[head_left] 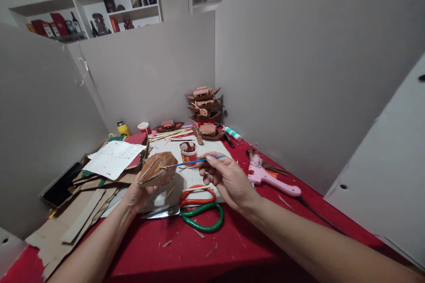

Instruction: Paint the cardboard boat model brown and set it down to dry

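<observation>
The right hand (229, 179) is pinching a thin blue-handled brush (192, 162) between thumb and fingers, and from where I stand its bristles seem to meet the brown cardboard hull (161, 170). That hull sits up off the table (249, 247), tilted, left of the brush; the left hand (137, 194) grips it from below and from the near side, most of those fingers hidden beneath it.

I'd call this the colouring step: brown going on along the hull's surface. My guess is that the next move calls for a steady left hand, a light stroke, and a small turn of the hull to bring a fresh patch under the bristles; too loose a hold and the line could smear.

As for containers, a red patterned paper cup (188, 158) stands just beyond the brush, right of the hull, with dark reddish-brown paint streaked around its inner wall; how much lies at the bottom I can't tell. A second paper cup (144, 127) stands farther off to the left, its contents unclear, beside a yellow bottle (122, 128) with a dark top. At the far side, small brown boats (204, 106) are stacked up. Scissors (172, 211) lie on the near side, below the hull.
</observation>
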`<state>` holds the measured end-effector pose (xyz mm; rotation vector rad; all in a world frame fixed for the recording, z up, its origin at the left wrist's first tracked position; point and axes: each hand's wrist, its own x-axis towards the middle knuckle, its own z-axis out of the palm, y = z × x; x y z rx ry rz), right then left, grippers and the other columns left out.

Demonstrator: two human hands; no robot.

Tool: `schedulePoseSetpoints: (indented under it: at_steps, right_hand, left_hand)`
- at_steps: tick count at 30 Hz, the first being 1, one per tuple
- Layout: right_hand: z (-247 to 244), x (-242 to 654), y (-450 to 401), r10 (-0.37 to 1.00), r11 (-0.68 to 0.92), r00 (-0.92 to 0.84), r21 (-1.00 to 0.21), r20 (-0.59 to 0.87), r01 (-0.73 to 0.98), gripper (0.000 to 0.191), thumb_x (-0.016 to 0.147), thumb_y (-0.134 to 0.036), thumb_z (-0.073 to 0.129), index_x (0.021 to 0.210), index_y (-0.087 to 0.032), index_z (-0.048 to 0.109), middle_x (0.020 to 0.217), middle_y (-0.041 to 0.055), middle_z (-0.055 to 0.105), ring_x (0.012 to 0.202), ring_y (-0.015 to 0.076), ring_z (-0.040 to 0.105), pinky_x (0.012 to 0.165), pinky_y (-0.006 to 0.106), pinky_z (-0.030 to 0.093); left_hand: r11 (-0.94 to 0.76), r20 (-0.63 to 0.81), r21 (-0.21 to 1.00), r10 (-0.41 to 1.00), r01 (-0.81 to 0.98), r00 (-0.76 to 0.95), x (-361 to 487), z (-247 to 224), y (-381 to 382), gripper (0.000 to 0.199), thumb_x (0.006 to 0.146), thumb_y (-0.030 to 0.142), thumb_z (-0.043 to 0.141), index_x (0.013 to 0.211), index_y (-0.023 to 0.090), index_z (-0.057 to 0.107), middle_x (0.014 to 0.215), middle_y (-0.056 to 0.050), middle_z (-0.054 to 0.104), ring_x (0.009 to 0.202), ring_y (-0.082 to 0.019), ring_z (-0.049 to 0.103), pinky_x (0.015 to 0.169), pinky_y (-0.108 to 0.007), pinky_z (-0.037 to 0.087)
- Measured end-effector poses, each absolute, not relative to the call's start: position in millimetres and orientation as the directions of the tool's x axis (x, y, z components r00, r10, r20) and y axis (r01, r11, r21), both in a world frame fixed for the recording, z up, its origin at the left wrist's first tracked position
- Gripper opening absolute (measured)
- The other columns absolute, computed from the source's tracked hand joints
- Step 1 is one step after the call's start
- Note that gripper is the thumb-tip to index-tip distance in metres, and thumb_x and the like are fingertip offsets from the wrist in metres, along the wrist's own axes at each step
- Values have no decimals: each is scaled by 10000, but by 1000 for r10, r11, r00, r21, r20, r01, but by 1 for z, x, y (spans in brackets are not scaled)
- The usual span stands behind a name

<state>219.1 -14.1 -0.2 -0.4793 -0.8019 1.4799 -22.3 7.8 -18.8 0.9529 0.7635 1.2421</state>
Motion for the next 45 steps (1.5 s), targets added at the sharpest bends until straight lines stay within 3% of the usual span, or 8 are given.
schedulePoseSetpoints:
  at_steps: [14,22,31,40,45]
  right_hand:
    - [1,210,-24,965,41,-165,-740,203,-671,290,658,-375,866,799,-174,713,683,30,740,558,118,642,430,175,492]
    - [-2,220,-14,984,62,-78,-714,162,-698,311,624,-342,894,792,-177,691,697,30,751,560,111,639,438,170,497]
    - [0,215,-21,969,26,-168,-749,182,-662,309,651,-367,875,809,-164,705,695,39,751,554,113,640,431,173,495]
    - [-6,230,-12,981,64,-97,-746,170,-663,330,620,-357,898,803,-169,697,697,29,750,554,110,648,438,170,498]
    - [-3,226,-16,976,49,-123,-728,181,-684,309,631,-356,890,795,-173,703,689,28,749,556,111,647,438,170,505]
  left_hand:
    - [33,28,903,990,-429,136,-27,-29,12,458,750,284,770,1185,170,684,1209,-139,721,1136,-309,663,1007,-455,509]
    - [66,13,904,983,-423,181,-24,-22,10,545,749,346,770,1253,176,652,1290,-159,681,1168,-346,641,977,-494,526]
    - [100,-16,889,982,-447,190,-26,-25,11,549,730,332,783,1233,150,659,1263,-169,694,1171,-360,639,991,-509,519]
    - [89,-4,886,983,-454,185,-23,-21,9,529,771,318,749,1274,193,641,1295,-144,681,1180,-346,636,957,-485,540]
    - [91,11,888,976,-450,219,-24,-23,10,519,759,303,756,1252,173,654,1305,-153,674,1212,-349,614,1011,-505,499]
